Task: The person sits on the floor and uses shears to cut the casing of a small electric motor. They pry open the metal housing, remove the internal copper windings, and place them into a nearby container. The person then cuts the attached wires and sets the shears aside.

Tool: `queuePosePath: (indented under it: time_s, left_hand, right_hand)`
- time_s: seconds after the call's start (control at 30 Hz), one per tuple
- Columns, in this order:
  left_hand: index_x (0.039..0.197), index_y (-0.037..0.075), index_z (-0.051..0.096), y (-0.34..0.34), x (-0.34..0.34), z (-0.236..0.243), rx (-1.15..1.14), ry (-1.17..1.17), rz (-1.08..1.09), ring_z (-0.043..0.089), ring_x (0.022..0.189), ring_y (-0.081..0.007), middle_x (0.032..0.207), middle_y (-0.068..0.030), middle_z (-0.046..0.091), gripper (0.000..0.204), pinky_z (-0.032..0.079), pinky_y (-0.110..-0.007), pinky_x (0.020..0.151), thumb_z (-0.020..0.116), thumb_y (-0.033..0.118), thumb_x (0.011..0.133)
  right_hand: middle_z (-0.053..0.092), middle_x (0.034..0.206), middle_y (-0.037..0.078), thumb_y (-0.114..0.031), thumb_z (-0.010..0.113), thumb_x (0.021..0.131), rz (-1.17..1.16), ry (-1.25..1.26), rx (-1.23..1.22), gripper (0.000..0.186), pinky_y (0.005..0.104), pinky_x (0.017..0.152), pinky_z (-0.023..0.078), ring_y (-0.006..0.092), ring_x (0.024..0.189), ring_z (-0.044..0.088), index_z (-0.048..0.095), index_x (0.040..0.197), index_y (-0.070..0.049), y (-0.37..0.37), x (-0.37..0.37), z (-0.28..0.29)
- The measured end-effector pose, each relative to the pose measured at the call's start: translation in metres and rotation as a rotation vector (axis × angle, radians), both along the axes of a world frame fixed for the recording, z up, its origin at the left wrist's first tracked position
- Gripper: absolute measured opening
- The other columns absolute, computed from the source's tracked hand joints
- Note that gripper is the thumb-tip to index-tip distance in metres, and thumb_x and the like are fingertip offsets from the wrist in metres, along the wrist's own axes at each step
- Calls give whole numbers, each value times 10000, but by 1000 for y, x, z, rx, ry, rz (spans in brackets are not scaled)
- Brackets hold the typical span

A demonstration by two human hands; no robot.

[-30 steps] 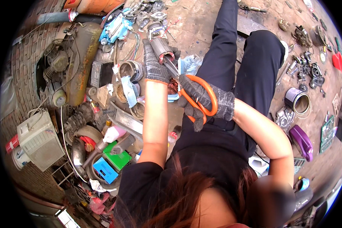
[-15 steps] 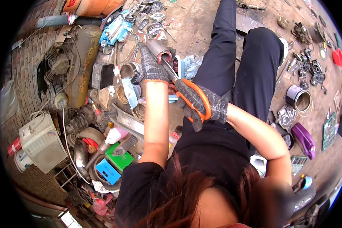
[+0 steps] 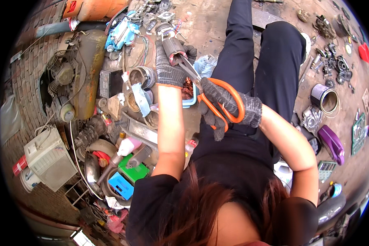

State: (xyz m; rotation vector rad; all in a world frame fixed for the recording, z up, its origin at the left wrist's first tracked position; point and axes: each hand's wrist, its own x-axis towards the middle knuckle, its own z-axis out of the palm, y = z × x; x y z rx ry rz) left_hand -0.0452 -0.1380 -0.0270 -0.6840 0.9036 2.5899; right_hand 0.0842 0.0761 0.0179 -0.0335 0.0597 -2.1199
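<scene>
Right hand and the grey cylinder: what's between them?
Head view: blades of the orange-handled scissors, running from the right hand toward the grey cylinder.

1. A heather-grey knit glove (image 3: 166, 76) covers the left hand (image 3: 168, 69), its cuff (image 3: 169, 83) finished with a thin orange edge (image 3: 169, 86).
2. A second grey glove (image 3: 251, 108), darker across the fingers, is worn on the right hand (image 3: 225, 97).
3. A plain black shirt (image 3: 229, 160) has a short left sleeve (image 3: 151, 201) that stops above the elbow.
4. Long, dark navy trousers (image 3: 276, 74) run down both legs.
5. A pale shape (image 3: 306, 46) beside the right knee may be a shoe, though it is mostly hidden.
</scene>
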Motion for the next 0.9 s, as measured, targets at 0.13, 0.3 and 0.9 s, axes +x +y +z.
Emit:
queuePosePath:
  time_s: [0.13,0.3,0.9]
  left_hand:
    - [852,94,507,32,5,40,-60,-30,-61,519,480,-258,604,-89,529,465,486,-401,471,395,545,836]
    - [810,95,524,32,12,45,-259,24,-49,531,439,-231,566,-61,528,479,471,-353,415,430,565,818]
    - [957,-46,486,14,19,6,-356,172,-27,515,578,-293,731,-194,533,486,466,-378,561,475,414,802]
  right_hand:
    - [581,985,76,-207,537,863,67,-148,-141,347,354,640,516,184,802,607,461,1164,-53,12,-6,12]
    - [589,865,80,-348,502,861,265,-199,-165,330,392,522,465,200,605,558,525,997,-48,12,-13,20]
    - [589,849,90,-229,625,796,-83,-22,298,362,284,476,487,171,621,583,494,1060,-19,-30,-7,-1]
